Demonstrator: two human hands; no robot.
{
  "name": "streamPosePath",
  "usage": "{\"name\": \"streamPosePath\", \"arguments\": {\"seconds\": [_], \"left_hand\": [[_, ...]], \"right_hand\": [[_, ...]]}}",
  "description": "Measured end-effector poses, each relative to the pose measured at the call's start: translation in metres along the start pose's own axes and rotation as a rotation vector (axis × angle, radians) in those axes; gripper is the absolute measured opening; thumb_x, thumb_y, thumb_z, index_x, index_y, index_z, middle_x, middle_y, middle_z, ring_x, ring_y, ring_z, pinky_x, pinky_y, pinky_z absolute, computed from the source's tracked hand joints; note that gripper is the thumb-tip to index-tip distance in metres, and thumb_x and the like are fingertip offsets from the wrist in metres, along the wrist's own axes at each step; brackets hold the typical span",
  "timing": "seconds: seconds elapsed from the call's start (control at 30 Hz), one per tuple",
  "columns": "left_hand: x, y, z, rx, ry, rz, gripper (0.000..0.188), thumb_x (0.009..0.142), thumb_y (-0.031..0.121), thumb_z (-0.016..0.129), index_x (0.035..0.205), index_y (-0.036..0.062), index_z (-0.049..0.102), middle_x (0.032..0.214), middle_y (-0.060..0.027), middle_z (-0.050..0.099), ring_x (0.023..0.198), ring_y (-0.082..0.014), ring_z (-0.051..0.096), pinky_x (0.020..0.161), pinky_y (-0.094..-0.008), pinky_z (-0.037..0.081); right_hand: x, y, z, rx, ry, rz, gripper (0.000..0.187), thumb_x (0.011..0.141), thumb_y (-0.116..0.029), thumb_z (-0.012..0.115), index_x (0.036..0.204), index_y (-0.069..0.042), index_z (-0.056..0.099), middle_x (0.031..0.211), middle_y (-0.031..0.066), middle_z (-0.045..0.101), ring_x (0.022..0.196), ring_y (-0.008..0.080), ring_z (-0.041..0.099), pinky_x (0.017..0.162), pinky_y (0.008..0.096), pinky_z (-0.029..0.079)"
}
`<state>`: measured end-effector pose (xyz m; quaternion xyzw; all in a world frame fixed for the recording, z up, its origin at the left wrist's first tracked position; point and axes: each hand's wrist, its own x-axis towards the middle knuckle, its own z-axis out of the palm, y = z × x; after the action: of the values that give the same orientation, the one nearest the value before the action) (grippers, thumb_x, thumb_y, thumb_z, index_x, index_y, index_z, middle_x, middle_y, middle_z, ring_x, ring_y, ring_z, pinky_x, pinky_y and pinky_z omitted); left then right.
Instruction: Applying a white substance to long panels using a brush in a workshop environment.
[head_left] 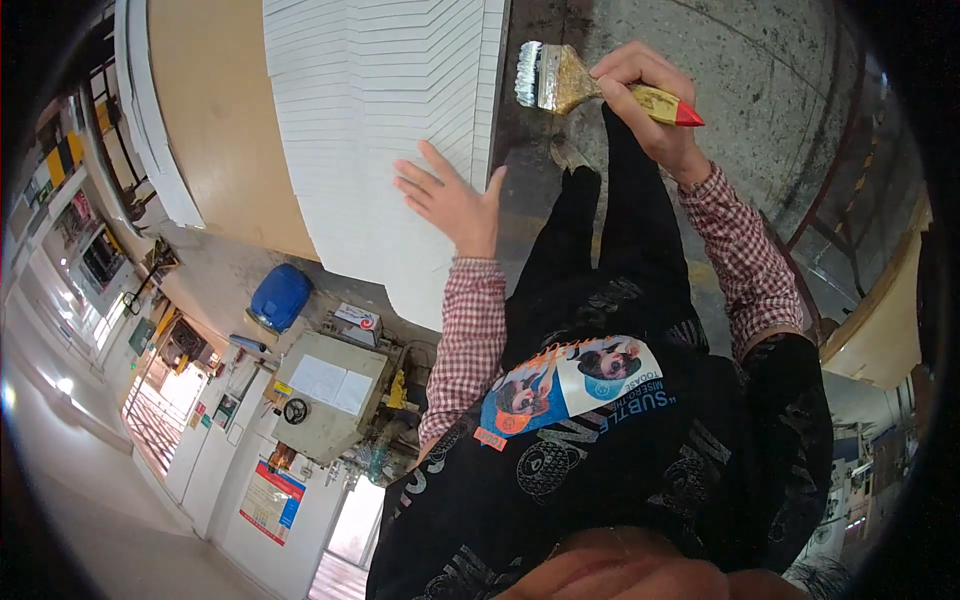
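Note:
My right hand grips a paintbrush with a yellowed wooden handle, a red tip and white-coated bristles, held above the concrete floor beside the stack. My left hand lies flat with fingers spread on the top of a tall stack of white panels, near its right edge. Both sleeves are red-and-white checked, and my black trousers and a shoe show below the brush.
A tan board with a white rim stands left of the stack. A blue barrel and a beige machine sit further off. Grey concrete floor spreads to the right, bordered by a metal railing.

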<state>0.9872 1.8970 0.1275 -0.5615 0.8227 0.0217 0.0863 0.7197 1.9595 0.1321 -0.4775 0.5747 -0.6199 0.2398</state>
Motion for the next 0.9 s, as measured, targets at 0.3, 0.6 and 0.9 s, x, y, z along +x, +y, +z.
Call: {"name": "streamPosePath", "arguments": {"seconds": [0.3, 0.6, 0.9], "left_hand": [[0.018, -0.032, -0.054, -0.324, -0.226, 0.188, 0.077, 0.079, 0.044, 0.066, 0.140, 0.0075, 0.037, 0.136, -0.0340, 0.037, 0.126, -0.0497, 0.037, 0.101, -0.0440, 0.037], [0.037, -0.038, -0.058, -0.326, -0.213, 0.240, 0.070, 0.080, 0.045, 0.063, 0.136, 0.0072, 0.045, 0.127, -0.0368, 0.045, 0.117, -0.0483, 0.048, 0.096, -0.0418, 0.042], [0.043, -0.021, -0.058, -0.187, -0.169, 0.255, 0.069, 0.080, 0.047, 0.063, 0.133, 0.0057, 0.048, 0.122, -0.0326, 0.052, 0.110, -0.0430, 0.055, 0.085, -0.0408, 0.048]], "right_hand": [[0.021, -0.008, 0.011, 0.017, 0.232, -0.033, 0.013, 0.080, -0.005, 0.062, 0.071, 0.000, 0.054, 0.077, 0.0095, 0.059, 0.071, 0.0185, 0.057, 0.063, 0.0306, 0.045], [-0.010, -0.012, 0.017, 0.010, -0.065, -0.033, 0.007, 0.083, -0.006, 0.060, 0.079, -0.001, 0.059, 0.089, 0.0091, 0.063, 0.078, 0.0165, 0.060, 0.069, 0.0276, 0.047], [-0.012, -0.001, 0.029, -0.063, 0.005, -0.110, 0.009, 0.084, -0.007, 0.061, 0.078, -0.001, 0.057, 0.080, 0.0071, 0.059, 0.072, 0.0156, 0.059, 0.064, 0.0268, 0.046]]}}
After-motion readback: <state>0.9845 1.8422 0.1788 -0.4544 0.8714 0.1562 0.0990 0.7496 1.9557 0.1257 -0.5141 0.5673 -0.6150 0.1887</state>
